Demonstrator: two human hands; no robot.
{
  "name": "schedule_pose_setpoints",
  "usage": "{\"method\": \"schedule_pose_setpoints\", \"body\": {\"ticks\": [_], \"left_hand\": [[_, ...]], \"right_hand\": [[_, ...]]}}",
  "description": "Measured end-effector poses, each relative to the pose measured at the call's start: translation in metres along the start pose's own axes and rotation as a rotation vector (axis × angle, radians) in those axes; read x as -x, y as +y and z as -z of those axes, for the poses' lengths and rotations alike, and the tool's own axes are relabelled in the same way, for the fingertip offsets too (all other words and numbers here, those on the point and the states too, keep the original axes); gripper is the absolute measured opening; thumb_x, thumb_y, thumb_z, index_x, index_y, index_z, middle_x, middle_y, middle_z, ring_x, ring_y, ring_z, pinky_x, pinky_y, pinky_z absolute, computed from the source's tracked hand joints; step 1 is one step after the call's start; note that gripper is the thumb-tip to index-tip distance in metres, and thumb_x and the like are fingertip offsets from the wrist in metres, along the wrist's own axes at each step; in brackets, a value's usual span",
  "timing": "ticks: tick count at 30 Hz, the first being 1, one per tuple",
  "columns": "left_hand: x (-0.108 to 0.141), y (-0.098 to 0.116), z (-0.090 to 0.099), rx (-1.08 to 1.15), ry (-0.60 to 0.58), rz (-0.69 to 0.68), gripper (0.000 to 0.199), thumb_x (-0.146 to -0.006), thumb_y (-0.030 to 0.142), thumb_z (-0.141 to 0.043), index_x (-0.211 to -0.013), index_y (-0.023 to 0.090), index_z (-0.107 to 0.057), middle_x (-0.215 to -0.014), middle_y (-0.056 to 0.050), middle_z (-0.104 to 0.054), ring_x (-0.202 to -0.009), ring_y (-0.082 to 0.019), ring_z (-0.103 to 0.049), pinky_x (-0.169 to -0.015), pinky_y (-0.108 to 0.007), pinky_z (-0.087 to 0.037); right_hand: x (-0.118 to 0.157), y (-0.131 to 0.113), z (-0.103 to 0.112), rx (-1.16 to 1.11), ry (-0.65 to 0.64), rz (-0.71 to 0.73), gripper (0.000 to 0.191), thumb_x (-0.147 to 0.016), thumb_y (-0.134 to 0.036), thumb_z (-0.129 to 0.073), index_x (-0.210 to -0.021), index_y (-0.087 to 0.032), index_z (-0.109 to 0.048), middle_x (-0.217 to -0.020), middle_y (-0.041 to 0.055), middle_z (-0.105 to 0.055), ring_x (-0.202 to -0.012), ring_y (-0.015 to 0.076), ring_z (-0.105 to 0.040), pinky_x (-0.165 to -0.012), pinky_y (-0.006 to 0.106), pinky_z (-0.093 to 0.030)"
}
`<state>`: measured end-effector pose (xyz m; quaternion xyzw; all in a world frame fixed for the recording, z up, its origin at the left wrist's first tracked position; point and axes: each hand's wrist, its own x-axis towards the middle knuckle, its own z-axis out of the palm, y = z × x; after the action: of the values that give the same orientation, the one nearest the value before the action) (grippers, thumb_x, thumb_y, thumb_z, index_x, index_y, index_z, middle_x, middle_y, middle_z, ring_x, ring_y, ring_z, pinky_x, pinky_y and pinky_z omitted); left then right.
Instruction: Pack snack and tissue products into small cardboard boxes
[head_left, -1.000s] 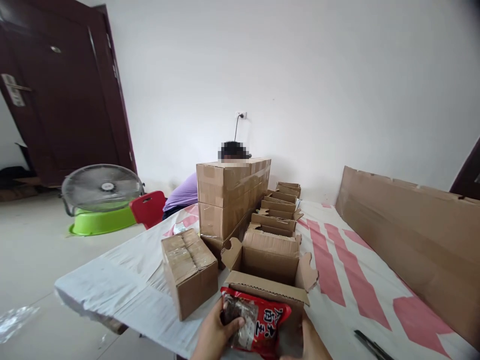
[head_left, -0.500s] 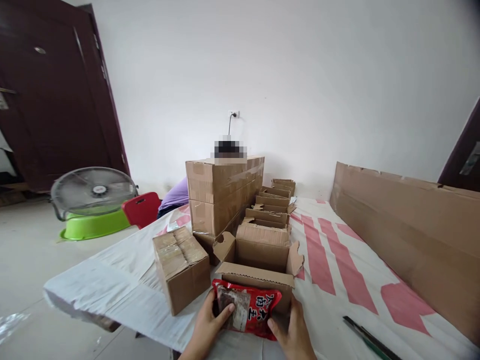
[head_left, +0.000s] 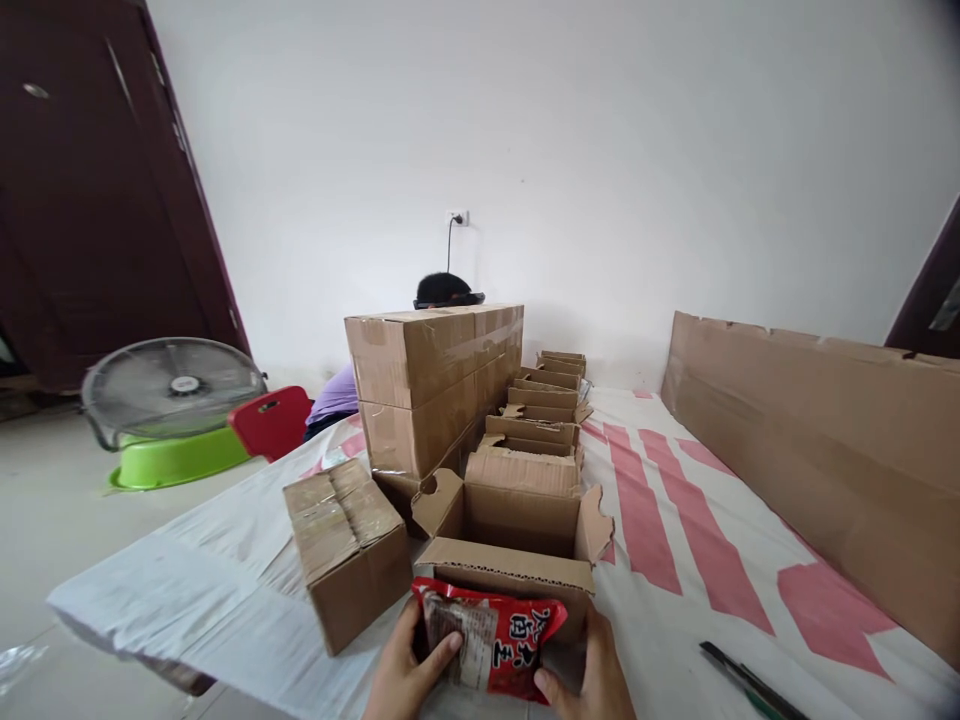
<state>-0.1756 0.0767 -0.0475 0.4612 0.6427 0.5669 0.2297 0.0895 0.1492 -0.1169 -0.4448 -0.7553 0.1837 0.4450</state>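
A red packet with white and black print [head_left: 487, 637] is held in front of an open cardboard box [head_left: 517, 510]. My left hand [head_left: 412, 660] grips the packet's left end, thumb on its face. On its right end, my right hand [head_left: 589, 670] has its thumb at the lower corner, with the fingers beside the box's front wall. The box's flaps stand spread out at both sides. Left of it sits a taped cardboard box [head_left: 349, 550].
Stacked taped boxes [head_left: 420, 400] and a row of open boxes [head_left: 544, 400] run back along the covered table [head_left: 247, 570]. A cutter [head_left: 750, 680] lies front right, near a long cardboard panel [head_left: 817, 450]. Behind the stack is a person [head_left: 442, 288]. A red chair [head_left: 270, 422] stands left.
The view has shifted slightly, so the boxes and table appear a little larger and nearer. Both hands keep hold of the packet, which stays in front of the open box.
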Motion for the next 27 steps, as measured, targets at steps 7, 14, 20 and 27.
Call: {"method": "schedule_pose_setpoints", "body": {"ticks": [7, 14, 20, 27], "left_hand": [[-0.001, -0.002, -0.003, -0.013, 0.005, -0.088, 0.07, -0.052, 0.044, -0.08, -0.113, 0.018, -0.058, -0.114, -0.009, -0.071, -0.109, -0.036, -0.064, -0.093, -0.045, -0.054], [-0.001, -0.008, -0.003, 0.0, -0.011, -0.088, 0.068, -0.056, 0.045, -0.078, -0.115, 0.018, -0.058, -0.116, -0.009, -0.07, -0.112, -0.035, -0.063, -0.095, -0.042, -0.054], [-0.001, -0.007, -0.002, 0.006, -0.03, -0.056, 0.068, -0.057, 0.047, -0.078, -0.115, 0.017, -0.058, -0.116, -0.011, -0.07, -0.109, -0.034, -0.064, -0.094, -0.042, -0.053], [-0.002, -0.011, -0.004, 0.046, -0.01, -0.086, 0.062, -0.058, 0.044, -0.078, -0.111, 0.019, -0.06, -0.111, -0.008, -0.072, -0.107, -0.034, -0.065, -0.091, -0.042, -0.055]], "right_hand": [[0.001, -0.013, 0.001, -0.08, -0.028, -0.037, 0.088, -0.066, -0.021, -0.069, -0.142, -0.019, -0.026, -0.13, 0.0132, -0.051, -0.124, 0.0326, -0.051, -0.102, 0.043, -0.045], [0.003, -0.016, -0.006, -0.094, 0.012, -0.08, 0.088, -0.061, -0.017, -0.068, -0.14, -0.02, -0.027, -0.131, 0.0143, -0.049, -0.123, 0.034, -0.05, -0.102, 0.044, -0.044], [0.001, -0.013, 0.003, -0.054, -0.05, -0.045, 0.086, -0.066, -0.02, -0.069, -0.141, -0.021, -0.027, -0.13, 0.0142, -0.052, -0.122, 0.0333, -0.053, -0.099, 0.042, -0.047], [0.0, -0.01, 0.005, -0.056, -0.082, -0.055, 0.082, -0.066, -0.021, -0.07, -0.139, -0.019, -0.032, -0.131, 0.0155, -0.053, -0.123, 0.0333, -0.053, -0.101, 0.041, -0.046]]}}
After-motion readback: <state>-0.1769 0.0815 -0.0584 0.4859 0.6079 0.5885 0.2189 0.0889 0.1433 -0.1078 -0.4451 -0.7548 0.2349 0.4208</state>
